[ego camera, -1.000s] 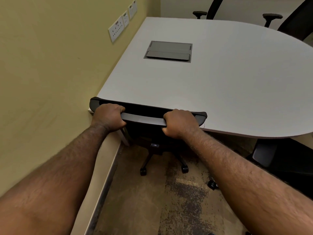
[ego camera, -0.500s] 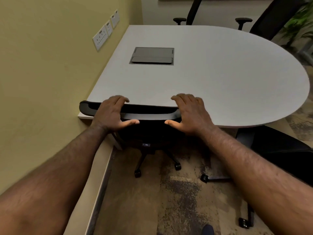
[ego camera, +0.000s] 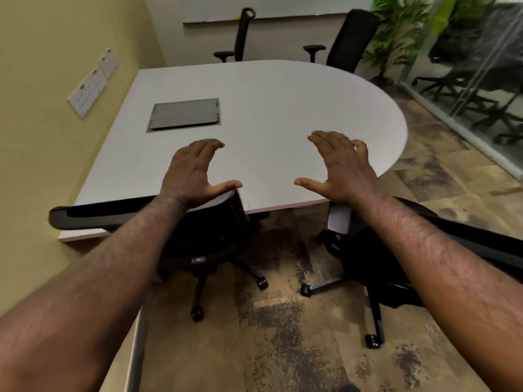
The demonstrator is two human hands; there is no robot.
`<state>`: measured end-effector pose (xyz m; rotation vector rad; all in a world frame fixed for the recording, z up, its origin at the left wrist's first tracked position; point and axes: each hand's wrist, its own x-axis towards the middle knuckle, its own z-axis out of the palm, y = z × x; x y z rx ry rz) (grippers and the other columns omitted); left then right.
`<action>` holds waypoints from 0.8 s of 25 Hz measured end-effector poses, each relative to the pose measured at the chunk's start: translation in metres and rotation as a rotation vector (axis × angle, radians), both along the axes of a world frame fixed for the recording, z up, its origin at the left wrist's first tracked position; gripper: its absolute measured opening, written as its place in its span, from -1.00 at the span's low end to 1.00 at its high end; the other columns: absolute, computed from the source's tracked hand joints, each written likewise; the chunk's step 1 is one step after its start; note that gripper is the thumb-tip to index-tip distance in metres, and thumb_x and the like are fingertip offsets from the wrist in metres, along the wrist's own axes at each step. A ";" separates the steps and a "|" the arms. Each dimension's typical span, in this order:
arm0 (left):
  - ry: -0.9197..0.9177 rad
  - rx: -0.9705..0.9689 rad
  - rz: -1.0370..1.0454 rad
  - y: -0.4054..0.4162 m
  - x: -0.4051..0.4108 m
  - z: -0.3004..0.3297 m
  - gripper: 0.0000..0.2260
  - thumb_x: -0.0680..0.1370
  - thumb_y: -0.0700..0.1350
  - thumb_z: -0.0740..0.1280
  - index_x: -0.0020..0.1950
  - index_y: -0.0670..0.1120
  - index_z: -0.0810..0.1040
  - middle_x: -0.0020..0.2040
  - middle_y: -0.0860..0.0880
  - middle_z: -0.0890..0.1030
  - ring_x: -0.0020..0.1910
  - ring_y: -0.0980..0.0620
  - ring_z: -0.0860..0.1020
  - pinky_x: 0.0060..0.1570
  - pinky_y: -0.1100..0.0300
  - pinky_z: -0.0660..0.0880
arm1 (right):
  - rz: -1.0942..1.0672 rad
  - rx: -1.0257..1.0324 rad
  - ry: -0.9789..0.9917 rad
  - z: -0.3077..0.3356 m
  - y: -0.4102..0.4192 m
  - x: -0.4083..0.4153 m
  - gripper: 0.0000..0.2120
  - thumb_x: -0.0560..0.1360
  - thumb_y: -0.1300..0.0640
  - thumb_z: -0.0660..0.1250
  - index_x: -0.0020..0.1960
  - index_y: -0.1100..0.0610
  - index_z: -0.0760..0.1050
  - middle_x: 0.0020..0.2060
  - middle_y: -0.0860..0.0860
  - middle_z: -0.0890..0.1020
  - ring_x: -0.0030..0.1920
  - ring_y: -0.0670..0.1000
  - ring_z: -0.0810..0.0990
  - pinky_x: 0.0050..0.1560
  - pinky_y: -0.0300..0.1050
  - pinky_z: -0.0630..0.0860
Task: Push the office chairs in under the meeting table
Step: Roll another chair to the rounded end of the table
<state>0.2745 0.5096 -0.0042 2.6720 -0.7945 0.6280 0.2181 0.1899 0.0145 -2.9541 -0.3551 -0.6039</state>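
The chair on the left [ego camera: 203, 236] sits tucked against the worktop [ego camera: 283, 114] edge, while the second chair [ego camera: 396, 264] to the right is angled out. It's on casters, so I'd guess it rolls easily; take the stiff top of the backrest, not the mesh. Left hand [ego camera: 192, 171] and right hand [ego camera: 342, 168] both hover spread wide, holding nothing (two more chairs [ego camera: 348, 38] wait across).

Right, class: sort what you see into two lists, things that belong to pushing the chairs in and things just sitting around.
Job:
meeting table
near-left chair
near-right chair
two far chairs
left hand, right hand, both open

Not the job:
wall sockets
table cable hatch
potted plant
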 end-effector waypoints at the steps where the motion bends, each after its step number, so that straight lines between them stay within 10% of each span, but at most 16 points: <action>1: -0.001 0.001 -0.023 -0.017 0.001 0.002 -0.20 0.37 0.48 0.23 0.36 -0.10 0.41 0.32 -0.10 0.50 0.31 -0.12 0.44 0.26 -0.12 0.38 | -0.029 0.009 -0.016 0.004 -0.017 -0.006 -0.17 0.39 -0.40 0.23 0.48 0.07 0.19 0.46 0.03 0.29 0.45 0.06 0.20 0.35 0.19 0.10; 20: 0.098 0.069 -0.459 -0.359 -0.050 -0.016 -0.19 0.36 0.54 0.18 0.37 -0.03 0.41 0.32 -0.03 0.51 0.29 -0.07 0.46 0.21 -0.04 0.39 | -0.503 0.094 0.082 -0.035 -0.319 -0.147 -0.19 0.36 -0.47 0.17 0.44 -0.01 0.22 0.43 -0.02 0.35 0.41 0.04 0.26 0.31 0.24 0.15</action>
